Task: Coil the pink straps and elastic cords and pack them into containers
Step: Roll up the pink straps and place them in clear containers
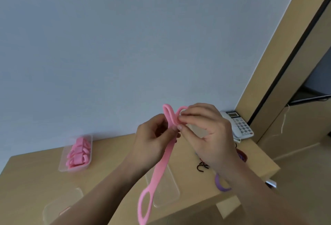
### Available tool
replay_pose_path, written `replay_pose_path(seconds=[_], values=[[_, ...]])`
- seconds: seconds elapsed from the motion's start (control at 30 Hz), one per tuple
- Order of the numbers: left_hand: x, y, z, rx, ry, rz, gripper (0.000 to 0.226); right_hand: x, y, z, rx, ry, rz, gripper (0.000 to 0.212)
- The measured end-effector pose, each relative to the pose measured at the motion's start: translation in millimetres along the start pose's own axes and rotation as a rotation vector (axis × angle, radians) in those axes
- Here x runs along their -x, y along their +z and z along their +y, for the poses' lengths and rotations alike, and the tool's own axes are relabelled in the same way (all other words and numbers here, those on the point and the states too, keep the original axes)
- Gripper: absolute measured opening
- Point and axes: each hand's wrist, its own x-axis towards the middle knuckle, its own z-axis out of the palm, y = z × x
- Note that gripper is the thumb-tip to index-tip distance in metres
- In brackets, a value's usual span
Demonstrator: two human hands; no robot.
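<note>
At mid-frame, a looped pink strap is pinched by curled fingers of the left hand and right hand, raised above the table.

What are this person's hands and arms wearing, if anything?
Left hand and right hand are bare: no gloves, rings or watch, no sleeves on either forearm. A purple band shows by the right wrist; whether it is worn, I cannot tell.

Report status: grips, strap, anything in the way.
Both pinching: left grip, right grip, on pink strap, top folded. Tail loop hangs below, uncoiled. Clear tub of coiled straps sits left on desk; nothing in the way.
</note>
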Motion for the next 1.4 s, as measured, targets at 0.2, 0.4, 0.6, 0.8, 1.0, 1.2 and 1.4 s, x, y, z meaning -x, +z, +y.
replay_pose_path(seconds=[0.2, 0.4, 0.6, 0.8, 1.0, 1.2, 1.4], values=[[9, 7, -4, 0.067, -0.048, 0.026, 0.034, 6, 6, 14, 0.055, -0.090, -0.050, 0.016], [10, 23, -15, 0.059, -0.119, 0.088, 0.031, 6, 3, 31, 0.035, -0.102, -0.125, 0.012], [13, 36, -24, 0.092, -0.191, 0.063, 0.031, 3, -9, 45, -0.021, 0.083, -0.369, 0.022], [16, 48, -30, 0.055, -0.229, 0.149, 0.024, 9, -12, 62, -0.180, 0.118, -0.410, 0.010], [22, 67, -40, 0.086, -0.366, 0.234, 0.026, 20, -5, 74, -0.104, 0.029, -0.278, 0.017], [22, 76, -39, 0.182, -0.356, 0.178, 0.043, 33, -3, 87, -0.076, -0.047, -0.291, 0.011], [20, 75, -43, 0.226, -0.353, 0.216, 0.035, 35, -3, 90, -0.129, -0.065, -0.327, 0.012]])
